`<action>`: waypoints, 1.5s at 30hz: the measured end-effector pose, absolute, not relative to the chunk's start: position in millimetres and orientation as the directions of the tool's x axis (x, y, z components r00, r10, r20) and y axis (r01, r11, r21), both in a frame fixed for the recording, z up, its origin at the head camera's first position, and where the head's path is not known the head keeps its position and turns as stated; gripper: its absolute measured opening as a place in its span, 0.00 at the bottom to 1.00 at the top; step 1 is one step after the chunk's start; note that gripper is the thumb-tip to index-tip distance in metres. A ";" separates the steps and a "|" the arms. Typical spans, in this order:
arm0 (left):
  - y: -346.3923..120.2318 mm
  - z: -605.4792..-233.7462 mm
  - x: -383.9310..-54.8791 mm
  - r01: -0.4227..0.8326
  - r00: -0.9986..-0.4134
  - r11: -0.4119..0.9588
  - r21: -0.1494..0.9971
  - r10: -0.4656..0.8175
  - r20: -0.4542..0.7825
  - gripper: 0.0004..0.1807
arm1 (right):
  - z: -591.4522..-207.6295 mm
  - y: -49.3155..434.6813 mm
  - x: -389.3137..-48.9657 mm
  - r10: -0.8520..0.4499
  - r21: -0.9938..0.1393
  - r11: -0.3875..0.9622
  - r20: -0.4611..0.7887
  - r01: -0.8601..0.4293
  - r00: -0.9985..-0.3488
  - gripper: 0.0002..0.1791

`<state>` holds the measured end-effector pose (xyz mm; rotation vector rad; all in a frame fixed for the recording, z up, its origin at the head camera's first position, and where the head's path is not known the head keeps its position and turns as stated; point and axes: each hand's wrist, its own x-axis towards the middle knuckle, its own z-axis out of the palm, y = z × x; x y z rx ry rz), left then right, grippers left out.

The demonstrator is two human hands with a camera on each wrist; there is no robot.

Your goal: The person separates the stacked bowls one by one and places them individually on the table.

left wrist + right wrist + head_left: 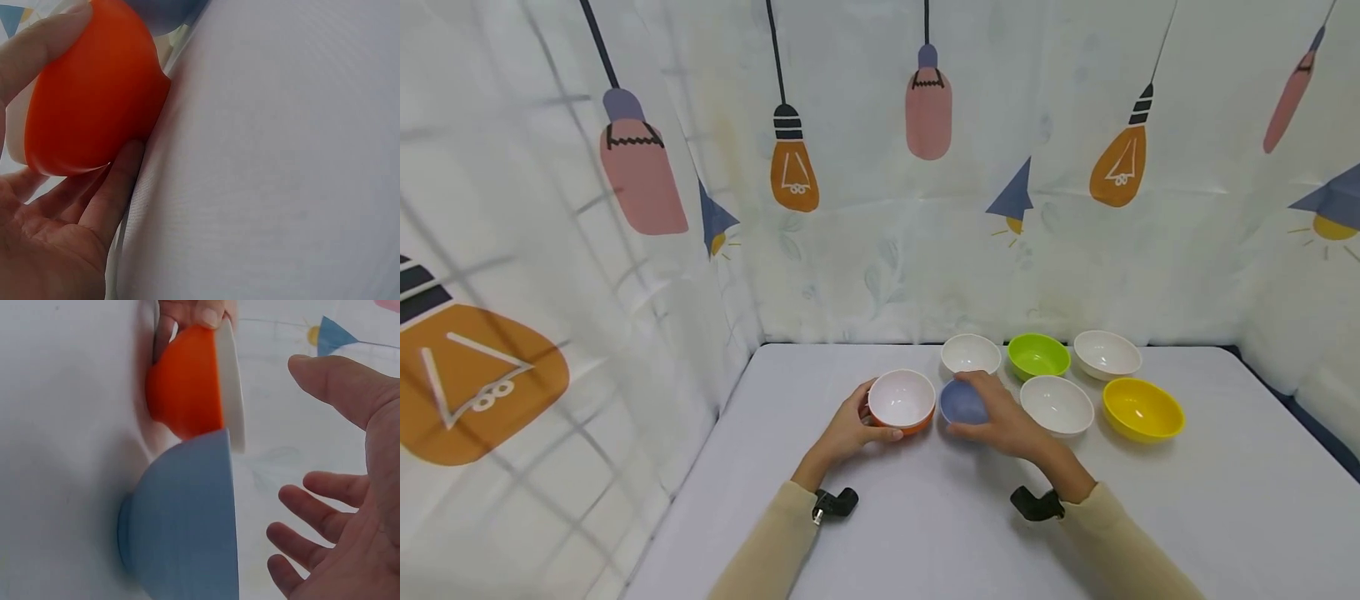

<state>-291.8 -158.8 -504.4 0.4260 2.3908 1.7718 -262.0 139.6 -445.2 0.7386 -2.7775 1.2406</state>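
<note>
My left hand [850,430] grips an orange bowl [100,94] from its left side, thumb on the near wall and fingers around the far side and low by the base. Inside that orange bowl nests a white bowl [901,400], its rim standing above the orange one. Just right of them sits a blue bowl [187,519], upright on the table. Over the blue bowl's right side hovers my right hand [1003,421]. In the right wrist view its thumb and fingers are spread, apart from the blue rim.
Right of the blue bowl, a white bowl [1057,407] and a yellow bowl [1142,410] stand in front. Behind them are another white bowl [970,355], a green bowl [1038,357] and a further white bowl [1107,355]. A patterned curtain [865,275] borders the white table [925,542].
</note>
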 end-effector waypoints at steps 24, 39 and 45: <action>-156.7 -503.4 -290.8 0.154 -0.946 0.279 0.948 0.319 0.060 0.54 | -441.4 84.4 -305.8 -0.532 -0.516 0.718 0.027 -0.467 -0.847 0.56; -159.3 -501.9 -289.6 0.144 -0.948 0.287 0.947 0.315 0.048 0.53 | -432.1 77.6 -329.2 -0.619 -0.505 0.700 -0.073 -0.506 -0.782 0.56; -159.4 -503.1 -290.7 0.146 -0.947 0.274 0.950 0.317 0.054 0.53 | -437.0 79.0 -332.2 -0.622 -0.540 0.674 -0.045 -0.505 -0.782 0.54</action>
